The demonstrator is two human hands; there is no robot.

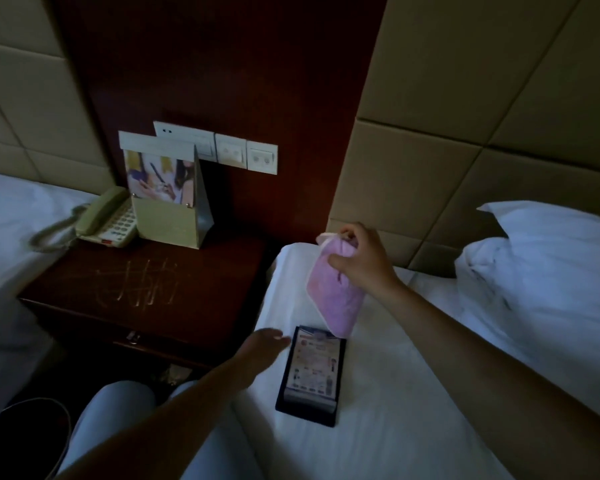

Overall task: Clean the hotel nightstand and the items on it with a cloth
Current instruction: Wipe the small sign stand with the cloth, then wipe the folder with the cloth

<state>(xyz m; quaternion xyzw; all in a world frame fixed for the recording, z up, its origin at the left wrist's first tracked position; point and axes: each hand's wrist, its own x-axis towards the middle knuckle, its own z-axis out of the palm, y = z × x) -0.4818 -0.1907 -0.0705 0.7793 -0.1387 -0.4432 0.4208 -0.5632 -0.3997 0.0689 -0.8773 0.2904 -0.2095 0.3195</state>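
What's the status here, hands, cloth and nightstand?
Right hand grips pink cloth above bed. Left hand open beside black card holder. Nightstand smeared; phone, brochure stand on it.

pink cloth: hanging, folded | dark nightstand: possibly smeared top

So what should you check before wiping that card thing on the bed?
1. Cloth held: ok, the right hand grips it by the top.
2. Cloth over the card stand: ok, its lower end hangs at the stand's far edge.
3. Stand lying flat on the bed: ok.
4. Left hand steadying the stand: not ok, it is open beside it.
5. Nightstand clean: not ok, smears on top.
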